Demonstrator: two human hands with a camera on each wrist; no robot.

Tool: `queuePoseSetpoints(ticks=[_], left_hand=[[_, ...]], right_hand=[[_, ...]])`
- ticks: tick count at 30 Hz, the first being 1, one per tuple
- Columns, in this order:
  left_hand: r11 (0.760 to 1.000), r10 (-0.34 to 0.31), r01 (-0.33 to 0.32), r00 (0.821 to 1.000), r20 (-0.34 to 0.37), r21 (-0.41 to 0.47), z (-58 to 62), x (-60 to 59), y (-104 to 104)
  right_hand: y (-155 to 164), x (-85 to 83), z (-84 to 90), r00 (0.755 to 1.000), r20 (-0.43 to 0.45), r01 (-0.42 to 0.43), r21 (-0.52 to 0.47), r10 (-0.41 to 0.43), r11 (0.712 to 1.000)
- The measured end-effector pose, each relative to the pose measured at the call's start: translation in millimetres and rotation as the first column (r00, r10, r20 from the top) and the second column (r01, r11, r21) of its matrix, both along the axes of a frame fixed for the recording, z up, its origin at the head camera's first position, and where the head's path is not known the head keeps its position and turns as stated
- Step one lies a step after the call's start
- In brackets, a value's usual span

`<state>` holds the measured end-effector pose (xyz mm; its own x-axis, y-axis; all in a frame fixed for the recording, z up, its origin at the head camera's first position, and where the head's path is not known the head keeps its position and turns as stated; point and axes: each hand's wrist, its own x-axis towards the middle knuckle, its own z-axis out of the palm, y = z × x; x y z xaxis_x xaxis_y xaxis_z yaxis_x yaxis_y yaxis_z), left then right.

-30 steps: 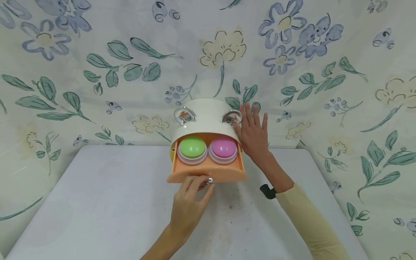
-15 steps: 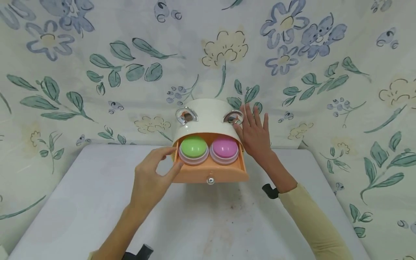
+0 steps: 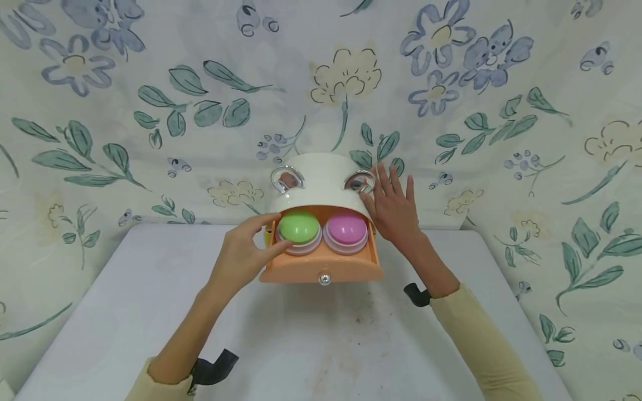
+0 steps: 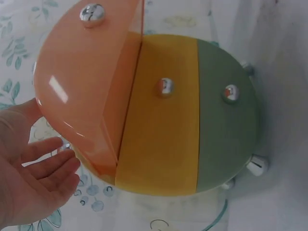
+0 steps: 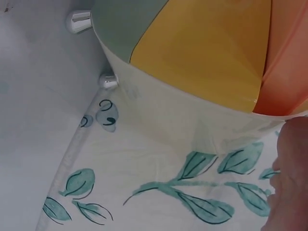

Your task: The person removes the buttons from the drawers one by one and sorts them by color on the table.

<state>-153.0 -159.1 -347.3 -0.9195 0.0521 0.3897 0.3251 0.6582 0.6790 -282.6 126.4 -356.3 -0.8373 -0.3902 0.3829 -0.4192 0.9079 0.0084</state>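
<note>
A cream cabinet stands at the back of the white table. Its top orange drawer is pulled out and holds a green dome and a pink dome. My left hand is at the drawer's left front corner, thumb and forefinger spread against the green dome's left side. In the left wrist view the left hand lies relaxed beside the orange drawer, holding nothing. My right hand presses flat against the cabinet's right side; the right wrist view shows only the right hand's edge.
Under the orange drawer sit a closed yellow drawer and a closed green drawer, each with a chrome knob. Two chrome rings sit on the cabinet top. A floral cloth hangs behind and around the table.
My left hand has let go of the orange drawer's chrome knob and moved left and up to the green dome. The drawer stays pulled out, and the right hand has not moved.
</note>
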Motion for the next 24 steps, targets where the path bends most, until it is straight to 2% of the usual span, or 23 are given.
queuePoseSetpoints(ticks=[8, 16, 24], left_hand=[[0.999, 0.051, -0.051, 0.999, -0.005, -0.012, -4.1, -4.7, 4], [0.997, 0.064, -0.062, 0.997, 0.051, -0.044, -8.1, -9.9, 7], [0.987, 0.098, -0.084, 0.990, 0.098, -0.140, -8.0, -11.8, 10]], right_hand=[[0, 1.0, -0.9, 1.000, 0.027, -0.001, -0.031, 0.002, 1.000], [0, 3.0, -3.3, 1.000, -0.010, -0.003, -0.052, 0.003, 0.999], [-2, 3.4, -6.5, 0.999, -0.051, 0.009, -0.064, -0.012, 0.998]])
